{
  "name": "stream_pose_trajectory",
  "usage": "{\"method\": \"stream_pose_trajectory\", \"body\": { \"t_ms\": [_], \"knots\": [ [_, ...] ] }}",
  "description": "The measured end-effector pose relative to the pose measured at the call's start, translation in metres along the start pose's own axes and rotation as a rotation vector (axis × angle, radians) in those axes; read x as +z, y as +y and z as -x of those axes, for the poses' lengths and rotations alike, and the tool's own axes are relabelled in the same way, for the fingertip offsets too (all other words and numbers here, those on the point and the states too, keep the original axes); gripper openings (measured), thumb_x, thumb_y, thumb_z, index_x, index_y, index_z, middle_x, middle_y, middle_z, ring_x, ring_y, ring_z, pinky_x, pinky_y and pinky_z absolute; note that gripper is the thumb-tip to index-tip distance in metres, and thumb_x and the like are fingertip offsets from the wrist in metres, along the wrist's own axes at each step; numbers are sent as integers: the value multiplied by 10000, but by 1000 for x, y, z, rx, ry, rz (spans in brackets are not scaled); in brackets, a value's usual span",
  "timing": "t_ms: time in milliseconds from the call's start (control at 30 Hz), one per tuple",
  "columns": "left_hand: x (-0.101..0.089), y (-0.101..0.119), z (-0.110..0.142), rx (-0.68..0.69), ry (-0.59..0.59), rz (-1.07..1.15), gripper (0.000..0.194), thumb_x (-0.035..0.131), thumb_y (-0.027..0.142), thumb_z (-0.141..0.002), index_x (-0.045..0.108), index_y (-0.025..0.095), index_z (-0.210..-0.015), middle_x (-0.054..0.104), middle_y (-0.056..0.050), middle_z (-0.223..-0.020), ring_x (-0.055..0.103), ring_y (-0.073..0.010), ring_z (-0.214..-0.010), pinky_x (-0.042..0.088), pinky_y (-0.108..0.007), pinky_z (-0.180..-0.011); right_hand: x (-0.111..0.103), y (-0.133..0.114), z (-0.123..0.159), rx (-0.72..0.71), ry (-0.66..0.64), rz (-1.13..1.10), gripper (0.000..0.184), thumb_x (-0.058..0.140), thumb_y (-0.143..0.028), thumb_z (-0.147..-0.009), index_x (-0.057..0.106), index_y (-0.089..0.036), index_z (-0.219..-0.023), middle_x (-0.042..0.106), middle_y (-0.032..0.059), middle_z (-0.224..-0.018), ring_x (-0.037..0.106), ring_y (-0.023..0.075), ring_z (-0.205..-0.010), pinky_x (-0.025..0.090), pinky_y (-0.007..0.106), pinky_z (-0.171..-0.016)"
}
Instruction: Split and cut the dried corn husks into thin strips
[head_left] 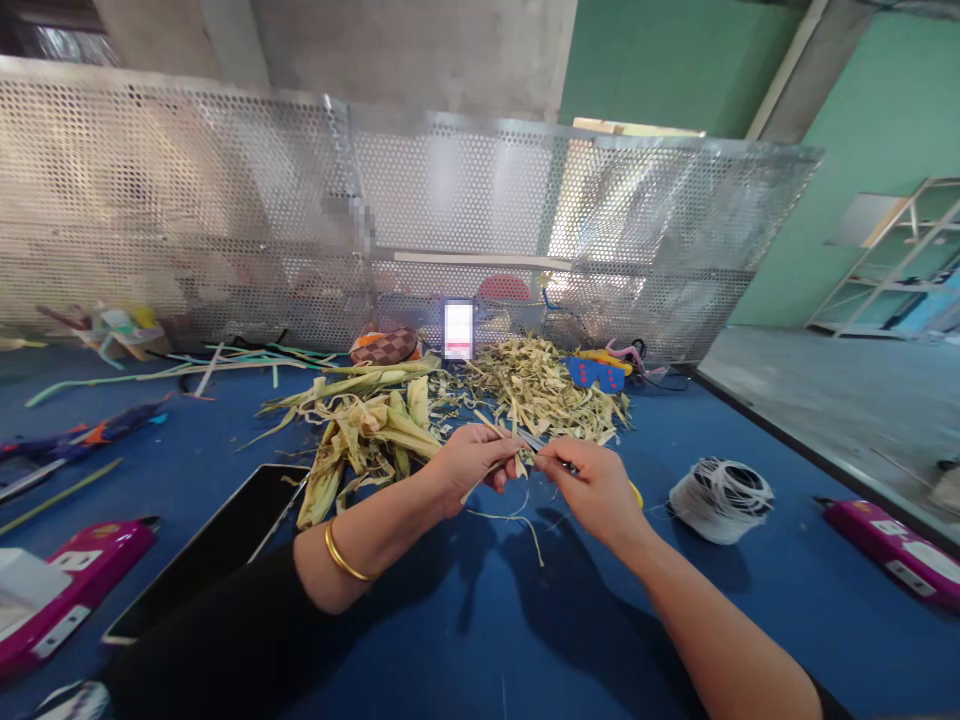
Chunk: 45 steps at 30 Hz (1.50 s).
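Note:
My left hand (pixel 480 462), with a gold bangle at the wrist, pinches narrow strips of dried corn husk (pixel 520 462) in front of me. My right hand (pixel 596 488) is closed around what looks like a pair of scissors; a thin metal blade (pixel 531 440) points toward the strips, and a bit of yellow shows behind the palm. Both hands nearly meet above the blue table (pixel 480 640). Loose white string (pixel 537 540) hangs below the strips. Behind my left hand lies a heap of long corn husks (pixel 367 430). Shredded husk pieces (pixel 547 385) are piled farther back.
On the right are a string spool (pixel 720 500) and a magenta tool (pixel 892 550). A dark tablet-like slab (pixel 214 545), another magenta device (pixel 82 585) and colored strips (pixel 172 370) lie left. A lit phone (pixel 458 330) stands before the perforated metal screen (pixel 465 190).

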<state>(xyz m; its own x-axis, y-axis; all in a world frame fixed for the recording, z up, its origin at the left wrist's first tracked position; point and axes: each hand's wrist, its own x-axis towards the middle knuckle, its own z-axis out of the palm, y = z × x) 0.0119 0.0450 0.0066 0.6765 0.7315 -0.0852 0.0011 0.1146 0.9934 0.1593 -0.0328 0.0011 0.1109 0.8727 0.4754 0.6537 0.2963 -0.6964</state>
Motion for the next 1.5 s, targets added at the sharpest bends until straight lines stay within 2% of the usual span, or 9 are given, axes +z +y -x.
{"method": "stream_pose_trajectory", "body": {
  "t_ms": [100,267,600,733,867,1000,1100,1267,1500],
  "knots": [
    [1,-5,0,-45,34,170,208,671,321,-716,602,127,-690,533,38,-488,420,-43,-368,363,-180,-427,3,8,-4,123,-50,-180,219,596,-342,-735,631,-220,-558,563,-11,-535,488,156,-555,342,263,-565],
    [1,-9,4,-119,-63,330,228,641,314,-764,629,155,-926,603,19,-608,517,-66,-451,410,-183,-476,9,14,-5,135,-42,-270,271,603,-376,-744,615,-198,-541,528,-22,-528,448,138,-547,323,254,-548],
    [2,-13,1,-63,-27,372,198,627,324,-778,588,132,-810,600,-1,-559,537,-95,-459,408,-198,-481,21,15,-2,218,-120,-411,318,589,-432,-760,641,-178,-577,550,-5,-542,433,132,-542,332,260,-554],
    [0,-8,3,-46,-137,416,275,558,377,-786,616,123,-876,639,-44,-642,575,-127,-552,444,-232,-536,20,9,-2,264,-71,-547,313,654,-448,-712,647,-176,-557,573,11,-583,472,147,-598,373,273,-612],
    [-3,-4,4,4,-265,400,354,585,252,-645,654,115,-964,655,-46,-677,547,-119,-526,424,-235,-518,18,4,-3,295,-80,-703,306,692,-462,-676,657,-177,-570,592,24,-584,517,166,-640,407,291,-673],
    [-2,-2,6,139,-160,166,367,679,208,-615,685,125,-973,640,-18,-637,459,-71,-463,326,-206,-469,18,4,-2,301,-97,-671,338,691,-488,-662,652,-173,-548,590,29,-579,516,163,-620,407,289,-649],
    [3,-2,8,244,-57,116,294,737,267,-622,704,115,-872,615,-8,-595,491,-89,-528,363,-222,-540,18,3,-2,308,-76,-549,374,672,-521,-658,643,-175,-518,563,26,-545,490,156,-580,390,275,-575],
    [7,-1,10,270,-90,134,252,746,347,-618,639,124,-670,599,-9,-535,541,-131,-532,422,-281,-623,16,-4,-2,130,-147,-474,428,562,-537,-756,601,-193,-506,577,29,-583,533,175,-657,424,288,-641],
    [6,2,11,254,-9,-46,203,700,309,-641,587,146,-595,591,5,-506,520,-114,-530,373,-232,-554,19,-1,-1,130,-169,-446,440,522,-524,-790,585,-183,-518,588,32,-589,525,158,-610,417,273,-599]
  ]
}}
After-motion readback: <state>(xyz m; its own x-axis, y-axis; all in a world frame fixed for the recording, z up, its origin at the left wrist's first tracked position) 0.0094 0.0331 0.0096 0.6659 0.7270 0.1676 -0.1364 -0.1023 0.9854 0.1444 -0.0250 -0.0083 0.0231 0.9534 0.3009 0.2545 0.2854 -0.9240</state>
